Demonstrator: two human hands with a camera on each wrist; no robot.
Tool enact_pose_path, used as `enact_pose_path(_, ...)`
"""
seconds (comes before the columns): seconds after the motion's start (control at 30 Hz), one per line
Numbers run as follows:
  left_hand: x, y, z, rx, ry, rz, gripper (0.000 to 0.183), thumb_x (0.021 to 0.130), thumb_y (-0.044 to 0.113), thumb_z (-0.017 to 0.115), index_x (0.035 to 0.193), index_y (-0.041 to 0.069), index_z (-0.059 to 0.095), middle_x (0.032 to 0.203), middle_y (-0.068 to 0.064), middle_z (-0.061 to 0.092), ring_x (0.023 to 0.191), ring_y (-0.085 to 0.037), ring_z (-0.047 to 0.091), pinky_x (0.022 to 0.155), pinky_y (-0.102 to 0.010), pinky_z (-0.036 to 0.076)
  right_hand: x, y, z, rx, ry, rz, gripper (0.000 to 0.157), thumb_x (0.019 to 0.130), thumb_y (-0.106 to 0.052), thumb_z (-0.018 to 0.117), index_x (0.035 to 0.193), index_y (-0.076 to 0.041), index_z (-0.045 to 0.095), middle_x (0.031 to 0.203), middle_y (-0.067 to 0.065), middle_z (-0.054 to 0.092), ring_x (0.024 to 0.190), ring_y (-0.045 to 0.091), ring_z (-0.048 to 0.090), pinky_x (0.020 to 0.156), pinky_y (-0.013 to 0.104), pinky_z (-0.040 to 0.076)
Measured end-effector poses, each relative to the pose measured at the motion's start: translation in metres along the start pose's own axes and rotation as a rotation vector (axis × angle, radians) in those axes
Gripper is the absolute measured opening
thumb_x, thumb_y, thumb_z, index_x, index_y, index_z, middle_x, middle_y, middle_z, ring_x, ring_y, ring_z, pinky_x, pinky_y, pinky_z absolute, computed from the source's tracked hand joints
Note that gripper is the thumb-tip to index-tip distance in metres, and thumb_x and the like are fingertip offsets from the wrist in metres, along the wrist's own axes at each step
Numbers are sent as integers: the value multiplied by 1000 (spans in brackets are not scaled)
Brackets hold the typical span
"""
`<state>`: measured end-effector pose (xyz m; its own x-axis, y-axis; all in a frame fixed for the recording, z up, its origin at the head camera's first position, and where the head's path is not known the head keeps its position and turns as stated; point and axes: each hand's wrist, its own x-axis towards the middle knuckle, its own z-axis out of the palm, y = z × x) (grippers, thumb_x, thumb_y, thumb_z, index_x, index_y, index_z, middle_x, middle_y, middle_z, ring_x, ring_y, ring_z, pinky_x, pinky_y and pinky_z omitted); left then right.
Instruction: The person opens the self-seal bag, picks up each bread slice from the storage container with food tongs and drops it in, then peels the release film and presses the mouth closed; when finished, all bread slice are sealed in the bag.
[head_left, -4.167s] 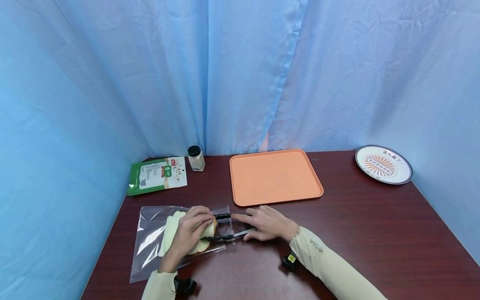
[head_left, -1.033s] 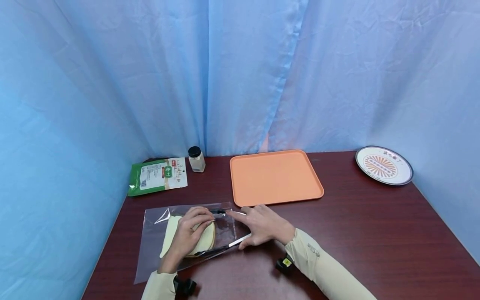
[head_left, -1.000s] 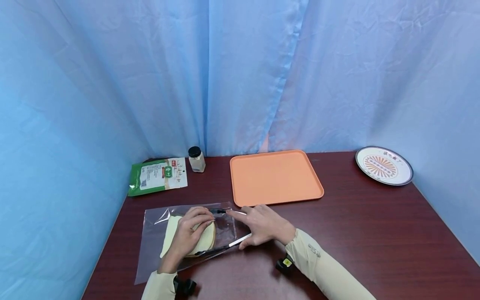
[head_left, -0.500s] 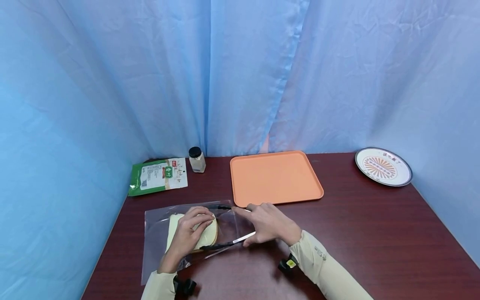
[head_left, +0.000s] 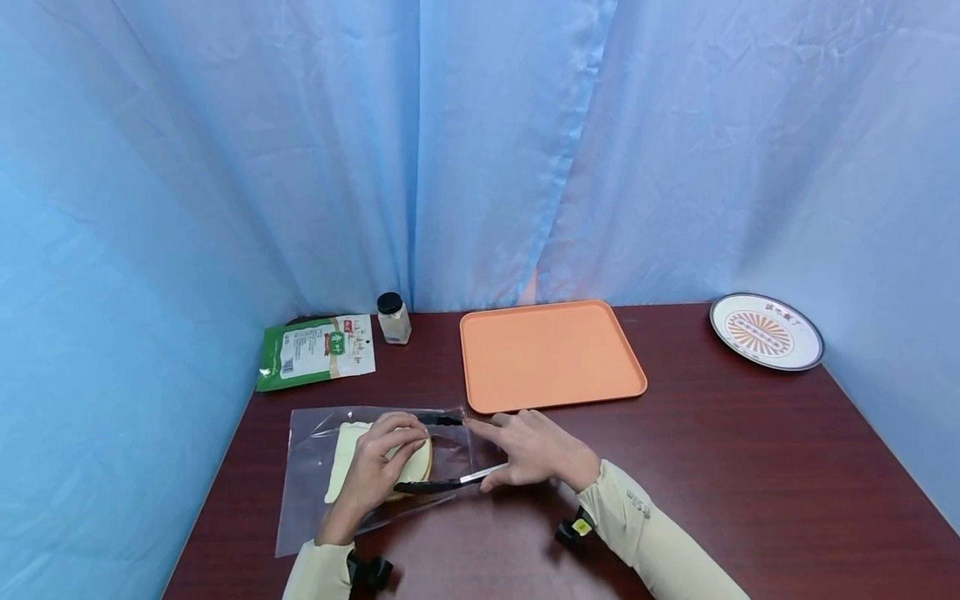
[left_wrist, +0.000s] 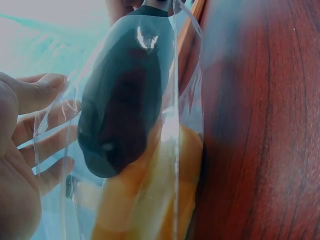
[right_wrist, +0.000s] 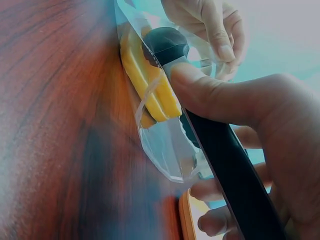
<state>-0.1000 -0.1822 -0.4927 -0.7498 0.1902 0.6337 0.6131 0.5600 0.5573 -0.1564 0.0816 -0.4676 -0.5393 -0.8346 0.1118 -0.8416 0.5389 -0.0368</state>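
A clear plastic bag [head_left: 306, 487] lies on the left of the table with pale bread slices [head_left: 345, 458] inside. My left hand [head_left: 381, 458] pinches the bag's upper film above the bread. My right hand [head_left: 536, 450] grips a pair of tongs [head_left: 431, 487], thumb on the near arm and index finger on the far arm. Their black tips are inside the bag, spread apart at both sides of the bread. In the left wrist view a dark tong tip [left_wrist: 117, 105] shows through the film, overlapping the yellow-crusted bread [left_wrist: 145, 200]. The right wrist view shows the bread [right_wrist: 147, 82] stacked near the bag's mouth.
An orange tray [head_left: 551, 354] lies behind the right hand. A black-lidded jar [head_left: 394, 321] and a green-and-white packet [head_left: 318, 350] stand and lie at the back left. A patterned plate [head_left: 767, 332] is at the back right. Blue curtains [head_left: 480, 150] enclose the table.
Compared with the earliest frame, the tongs' arms stand wider and the slice that was raised between them lies flatter. Since half a second ago, the near arm has moved slightly away from me.
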Motion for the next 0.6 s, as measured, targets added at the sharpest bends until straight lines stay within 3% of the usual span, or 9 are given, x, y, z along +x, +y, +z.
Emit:
enact_pose_path(0.23, 1, 0, -1, -39, -26, -38, 19, 84, -6, 74, 91, 12, 77, 96, -2, 72, 99, -17, 64, 91, -16, 49, -2, 3, 0, -40, 59, -61, 85, 78, -70, 69, 145, -20, 53, 103, 4, 71, 64, 16, 61, 59, 32, 50)
enact_pose_path(0.43, 3, 0, -1, -54, 14, 29, 19, 81, -10, 74, 91, 7, 77, 96, -5, 72, 96, -22, 65, 89, -18, 49, -4, 5, 0, -80, 136, -152, 65, 85, -61, 69, 136, -22, 61, 83, -3, 69, 56, 11, 57, 49, 28, 44)
enact_pose_path(0.6, 3, 1, 0, -60, 29, 48, 21, 80, -10, 74, 91, 8, 77, 95, -6, 72, 95, -24, 65, 87, -19, 48, -9, 6, 0, -64, 146, -158, 60, 87, -57, 69, 135, -22, 62, 83, -4, 70, 57, 10, 58, 50, 26, 45)
